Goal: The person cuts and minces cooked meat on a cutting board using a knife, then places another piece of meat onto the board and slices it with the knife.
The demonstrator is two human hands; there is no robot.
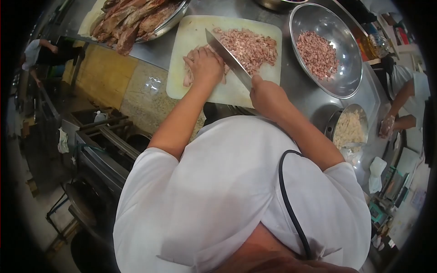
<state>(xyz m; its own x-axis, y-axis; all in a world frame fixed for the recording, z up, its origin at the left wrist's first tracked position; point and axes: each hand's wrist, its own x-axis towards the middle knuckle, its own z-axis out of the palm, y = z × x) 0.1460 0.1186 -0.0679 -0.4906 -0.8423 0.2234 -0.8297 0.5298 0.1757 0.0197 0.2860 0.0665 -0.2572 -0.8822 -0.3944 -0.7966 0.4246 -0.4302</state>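
My right hand is wrapped round the handle of a cleaver, whose broad blade slants up and left across the cutting board. Just left of the blade, my left hand presses down on strips of meat, its fingers curled over them. To the right of the blade lies a spread pile of diced meat. Part of the strips is hidden under my left hand.
A large steel bowl with more diced meat stands right of the board. Nearer me is a smaller pan of pale chopped food. Large meat pieces are heaped upper left. Other people stand at both sides.
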